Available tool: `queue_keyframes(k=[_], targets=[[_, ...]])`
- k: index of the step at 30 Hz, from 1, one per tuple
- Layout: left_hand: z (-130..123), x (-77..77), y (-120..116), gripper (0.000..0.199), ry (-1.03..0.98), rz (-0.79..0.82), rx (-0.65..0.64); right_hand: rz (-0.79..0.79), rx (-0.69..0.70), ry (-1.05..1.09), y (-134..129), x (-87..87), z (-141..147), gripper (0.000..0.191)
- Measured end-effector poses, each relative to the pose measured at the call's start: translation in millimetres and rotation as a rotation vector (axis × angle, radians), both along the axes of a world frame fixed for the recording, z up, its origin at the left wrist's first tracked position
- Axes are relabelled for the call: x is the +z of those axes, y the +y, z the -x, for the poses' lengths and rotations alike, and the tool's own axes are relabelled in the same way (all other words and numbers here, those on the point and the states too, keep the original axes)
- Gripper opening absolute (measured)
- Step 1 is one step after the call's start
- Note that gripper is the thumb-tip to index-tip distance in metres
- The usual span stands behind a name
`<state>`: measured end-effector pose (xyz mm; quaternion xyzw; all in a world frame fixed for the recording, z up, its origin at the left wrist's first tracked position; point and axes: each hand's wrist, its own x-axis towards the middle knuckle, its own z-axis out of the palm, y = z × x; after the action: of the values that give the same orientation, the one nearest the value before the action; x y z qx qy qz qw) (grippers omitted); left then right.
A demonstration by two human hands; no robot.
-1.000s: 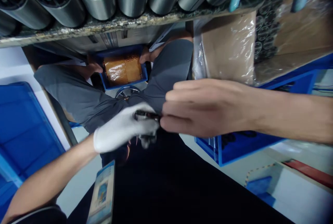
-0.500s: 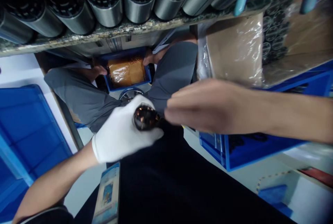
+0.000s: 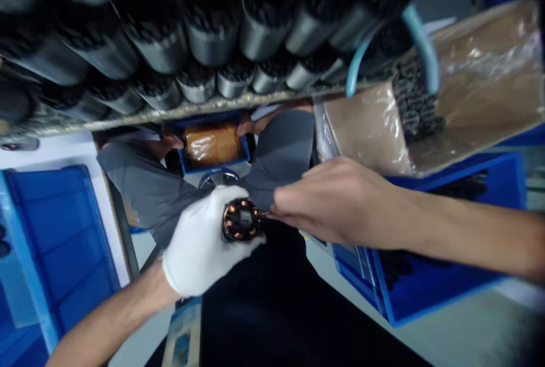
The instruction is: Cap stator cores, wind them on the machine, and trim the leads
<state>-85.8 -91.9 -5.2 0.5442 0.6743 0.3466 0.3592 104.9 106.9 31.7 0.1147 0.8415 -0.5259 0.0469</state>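
My left hand (image 3: 204, 242), in a white glove, is wrapped round a dark cylindrical part (image 3: 240, 220) whose round end, ringed with copper windings, faces up. Bare and closed, my right hand (image 3: 332, 202) is just to the right of that part. Its fingertips pinch a thin copper-coloured wire (image 3: 266, 213) that runs to the part's right edge. Both hands are above my lap.
Rows of metal cylinders (image 3: 200, 83) stand on a shelf ahead. A plastic-lined carton (image 3: 366, 122) holds metal rings at right, above a blue bin (image 3: 430, 293) with dark parts. Blue crates (image 3: 68, 230) are at left. Small blue bin (image 3: 215, 145) ahead.
The view has shifted, so the shelf and bins sit lower in it. The part's copper-ringed end now faces the camera more squarely, and the wire at my right fingertips has become visible.
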Motion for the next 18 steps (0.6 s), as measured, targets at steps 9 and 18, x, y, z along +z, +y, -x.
queue_keyframes(k=[9, 18], targets=[[19.5, 19.2, -9.9, 0.072, 0.106, -0.504, 0.336, -0.536, -0.285, 0.63, -40.8, 19.6, 49.4, 0.028], [83.5, 25.0, -8.9, 0.087, 0.49, -0.547, 0.637, -0.825, -0.236, 0.535, 16.3, 84.8, 83.7, 0.015]])
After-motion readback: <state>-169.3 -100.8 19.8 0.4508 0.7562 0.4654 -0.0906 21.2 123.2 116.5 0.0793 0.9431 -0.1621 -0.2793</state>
